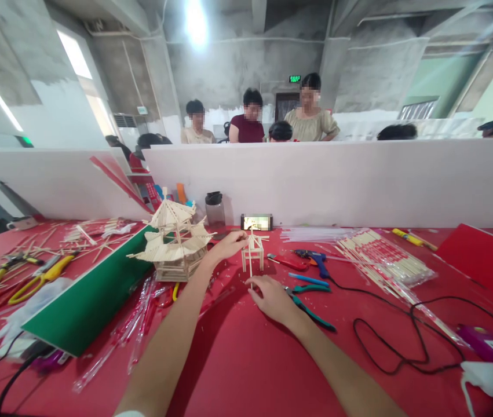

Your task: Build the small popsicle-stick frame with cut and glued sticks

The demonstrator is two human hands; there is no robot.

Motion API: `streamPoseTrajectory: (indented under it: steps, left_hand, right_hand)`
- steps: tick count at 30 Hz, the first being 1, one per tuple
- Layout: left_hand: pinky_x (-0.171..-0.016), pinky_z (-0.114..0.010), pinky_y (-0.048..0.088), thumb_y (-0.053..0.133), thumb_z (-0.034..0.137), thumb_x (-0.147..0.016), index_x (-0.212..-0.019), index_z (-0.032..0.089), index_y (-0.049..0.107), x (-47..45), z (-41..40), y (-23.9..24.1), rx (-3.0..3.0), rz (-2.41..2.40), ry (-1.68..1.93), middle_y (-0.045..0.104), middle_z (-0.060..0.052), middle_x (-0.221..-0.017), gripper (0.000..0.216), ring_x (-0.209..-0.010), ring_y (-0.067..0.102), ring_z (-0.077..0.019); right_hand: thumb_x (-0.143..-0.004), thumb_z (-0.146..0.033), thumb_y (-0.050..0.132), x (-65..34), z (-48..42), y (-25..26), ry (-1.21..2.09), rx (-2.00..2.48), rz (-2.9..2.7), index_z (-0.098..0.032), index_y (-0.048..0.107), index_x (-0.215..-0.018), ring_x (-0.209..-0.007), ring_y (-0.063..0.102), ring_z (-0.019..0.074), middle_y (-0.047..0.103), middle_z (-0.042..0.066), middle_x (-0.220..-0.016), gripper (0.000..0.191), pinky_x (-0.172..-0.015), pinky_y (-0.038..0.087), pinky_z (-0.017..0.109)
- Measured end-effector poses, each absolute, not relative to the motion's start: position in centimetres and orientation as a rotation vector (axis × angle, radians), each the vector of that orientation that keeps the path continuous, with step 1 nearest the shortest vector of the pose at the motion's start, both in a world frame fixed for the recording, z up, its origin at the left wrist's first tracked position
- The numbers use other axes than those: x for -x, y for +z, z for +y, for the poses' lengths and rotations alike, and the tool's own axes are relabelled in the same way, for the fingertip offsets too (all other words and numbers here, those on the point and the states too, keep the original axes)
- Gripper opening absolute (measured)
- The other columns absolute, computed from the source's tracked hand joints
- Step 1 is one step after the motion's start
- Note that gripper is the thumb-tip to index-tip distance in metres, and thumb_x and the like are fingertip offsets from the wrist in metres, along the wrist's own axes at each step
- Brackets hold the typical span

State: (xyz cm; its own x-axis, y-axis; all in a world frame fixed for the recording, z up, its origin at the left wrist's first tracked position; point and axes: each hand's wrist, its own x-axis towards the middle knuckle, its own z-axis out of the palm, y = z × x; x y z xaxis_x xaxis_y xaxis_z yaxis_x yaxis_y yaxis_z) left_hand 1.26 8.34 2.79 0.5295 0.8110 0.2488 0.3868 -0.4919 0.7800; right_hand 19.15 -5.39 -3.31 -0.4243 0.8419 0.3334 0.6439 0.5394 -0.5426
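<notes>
A small frame of pale wooden sticks (258, 251), with legs and a pointed top, stands on the red table in front of me. My left hand (232, 243) reaches to its upper left side, fingers pinched together at the top sticks. One long wooden stick (251, 263) runs down the near side of the frame. Its lower end is between the thumb and forefinger of my right hand (270, 296). Left of my left forearm stands a larger tiered pavilion model (176, 243) made of the same sticks, partly covered by that arm.
Green-handled pliers (313, 310), a blue pen (308, 280), a glue gun (316, 258) with a black cord and packed sticks (385, 255) lie right. A green board (94, 295), yellow-handled scissors (44, 278) and loose sticks are left. Behind are a phone (256, 222), jar (215, 209) and white partition (337, 179).
</notes>
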Motion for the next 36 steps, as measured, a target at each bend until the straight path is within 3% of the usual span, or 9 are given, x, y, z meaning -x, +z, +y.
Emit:
streamPoseTrajectory:
  steps: [13, 36]
  left_hand:
    - [-0.055, -0.022, 0.034, 0.057, 0.035, -0.078, -0.081, 0.015, 0.054, -1.33, 7.8, 3.23, -1.974, 1.024, 0.798, 0.053, 0.003, -0.066, 0.02, -0.058, 0.045, -0.0098]
    - [-0.06, -0.023, 0.041, 0.056, 0.036, -0.081, -0.087, 0.016, 0.054, -0.64, 8.24, 2.8, -2.015, 0.959, 0.779, 0.058, 0.001, -0.074, 0.021, -0.062, 0.051, -0.0109]
  right_hand:
    - [-0.09, -0.02, 0.051, -19.35, -5.54, -2.91, 0.45, 1.172, -2.222, -0.021, 0.065, -0.11, -0.092, 0.063, 0.019, 0.071, 0.006, -0.102, 0.024, -0.085, 0.044, 0.029]
    - [-0.09, -0.02, 0.051, -19.32, -5.45, -3.29, 0.453, 1.158, -2.196, -0.021, 0.065, -0.108, -0.094, 0.065, 0.0193, 0.071, 0.006, -0.101, 0.023, -0.087, 0.046, 0.031]
